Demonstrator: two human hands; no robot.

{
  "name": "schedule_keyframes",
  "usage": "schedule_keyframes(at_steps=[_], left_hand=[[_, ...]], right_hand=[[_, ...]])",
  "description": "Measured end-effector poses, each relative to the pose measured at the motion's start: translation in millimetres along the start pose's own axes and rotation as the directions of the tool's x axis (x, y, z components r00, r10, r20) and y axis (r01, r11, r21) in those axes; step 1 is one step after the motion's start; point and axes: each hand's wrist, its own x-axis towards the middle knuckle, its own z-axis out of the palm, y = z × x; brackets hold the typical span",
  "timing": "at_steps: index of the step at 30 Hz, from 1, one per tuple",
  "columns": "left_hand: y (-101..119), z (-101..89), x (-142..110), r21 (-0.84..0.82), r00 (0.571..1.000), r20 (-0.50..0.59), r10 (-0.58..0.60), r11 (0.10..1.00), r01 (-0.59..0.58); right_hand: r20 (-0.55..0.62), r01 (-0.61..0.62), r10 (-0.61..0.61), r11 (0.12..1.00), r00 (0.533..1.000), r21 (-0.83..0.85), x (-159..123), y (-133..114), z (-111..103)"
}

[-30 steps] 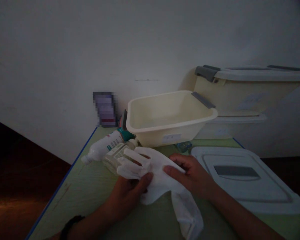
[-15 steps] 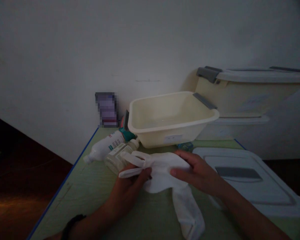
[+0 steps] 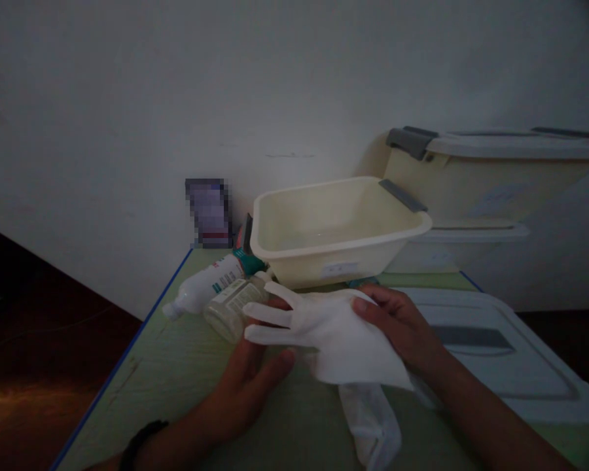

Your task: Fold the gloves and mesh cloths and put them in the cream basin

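A white rubber glove (image 3: 334,330) is spread out just above the green table (image 3: 177,399), its fingers pointing left. My right hand (image 3: 402,324) grips the glove's upper edge, fingers curled over it. My left hand (image 3: 248,383) lies underneath the glove's fingers, thumb stretched out to the right, touching the glove from below. A second white glove (image 3: 373,425) lies crumpled on the table below the first. Two bottles lie on their sides just left of the glove: a white one with a teal band (image 3: 203,284) and a clear one (image 3: 228,307).
An open cream plastic tub (image 3: 334,226) sits behind the hands. Behind it at the right stands a larger lidded cream bin (image 3: 495,176). A white lid with a grey handle (image 3: 491,356) lies flat at the right. The table's blue left edge borders a dark floor.
The glove, bunched between both hands before, is now lifted and spread flat. My right hand moved up to its top edge; my left thumb let go and the hand lies open beneath.
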Motion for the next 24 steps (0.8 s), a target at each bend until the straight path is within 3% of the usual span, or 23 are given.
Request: schedule_keyframes(at_steps=[4, 7, 10, 15, 18, 20, 24], left_hand=[[2, -0.7, 1, -0.083, 0.995, 0.059, 0.081, 0.994, -0.076], [3, -0.1, 2, -0.126, 0.987, 0.115, 0.111, 0.987, -0.096], [3, 2.0, 1, -0.113, 0.984, 0.102, 0.148, 0.984, -0.136], [3, 4.6, 2, 0.044, 0.980, 0.020, 0.197, 0.979, -0.197], [5, 5.1, 6, 0.264, 0.963, 0.001, 0.269, 0.929, -0.260], [6, 5.6, 8, 0.379, 0.947, 0.005, 0.321, 0.876, -0.299], [6, 6.9, 10, 0.426, 0.942, 0.065, 0.329, 0.845, -0.324]], right_hand=[[0.114, -0.203, 0.181, 0.951, 0.977, 0.233, -7, -4, -4], [0.183, -0.238, 0.193, 0.935, 0.964, 0.264, -8, -3, -7], [0.290, -0.235, 0.165, 0.946, 0.943, 0.225, -6, 2, -10], [0.394, -0.159, 0.131, 0.986, 0.910, 0.039, -6, 2, -10], [0.422, -0.071, 0.104, 0.993, 0.901, -0.093, -6, 2, -8], [0.432, 0.011, 0.067, 0.984, 0.899, -0.178, -5, 3, -6], [0.442, 0.144, 0.005, 0.942, 0.897, -0.304, -3, 6, -4]])
